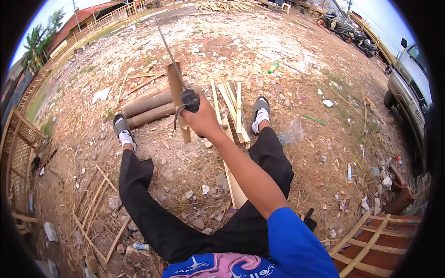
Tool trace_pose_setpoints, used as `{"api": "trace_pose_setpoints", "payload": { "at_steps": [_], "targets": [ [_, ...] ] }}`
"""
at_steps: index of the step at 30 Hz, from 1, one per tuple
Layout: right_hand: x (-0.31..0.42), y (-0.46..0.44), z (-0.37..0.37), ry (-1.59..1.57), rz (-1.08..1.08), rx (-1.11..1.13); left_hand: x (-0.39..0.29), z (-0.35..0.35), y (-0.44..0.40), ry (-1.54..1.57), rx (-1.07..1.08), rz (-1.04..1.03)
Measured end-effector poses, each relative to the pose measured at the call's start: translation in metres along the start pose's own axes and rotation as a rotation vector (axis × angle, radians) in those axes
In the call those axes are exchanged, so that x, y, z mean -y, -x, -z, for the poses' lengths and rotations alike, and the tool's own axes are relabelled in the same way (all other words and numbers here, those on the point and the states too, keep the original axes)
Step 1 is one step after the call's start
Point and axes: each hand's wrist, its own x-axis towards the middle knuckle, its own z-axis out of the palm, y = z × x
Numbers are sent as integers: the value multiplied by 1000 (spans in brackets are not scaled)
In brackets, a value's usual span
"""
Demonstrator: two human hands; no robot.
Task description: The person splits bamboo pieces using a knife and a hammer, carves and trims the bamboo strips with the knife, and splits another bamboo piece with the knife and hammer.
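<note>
My right hand (204, 116) is closed round the dark handle of a machete (168, 50), whose long thin blade points up and away. A dark cord or guard curls beside the handle. Just left of the hand, a split bamboo piece (175, 82) stands roughly upright along the blade; whether the blade touches it I cannot tell. Two thick bamboo poles (153, 102) lie on the ground behind it, by my left foot. Pale split bamboo strips (232, 107) lie between the hand and my right foot. My left hand is out of view.
Rubble and dry straw cover the ground. A slatted bamboo frame (371, 244) lies at lower right, and a lattice panel (18, 148) stands at left. A parked vehicle (411, 88) is at the right edge, with motorbikes (345, 31) behind. Loose sticks (95, 204) lie lower left.
</note>
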Motion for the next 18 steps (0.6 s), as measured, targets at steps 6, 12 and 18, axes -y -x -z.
{"api": "trace_pose_setpoints", "payload": {
  "at_steps": [6,12,18],
  "targets": [
    [5,-14,-1,-19,-61,2,3,2,0,14,25,22],
    [5,-18,-10,23,-30,-1,7,5,2,24,36,38],
    [5,-23,-13,23,-50,18,8,6,1,40,52,48]
  ]
}}
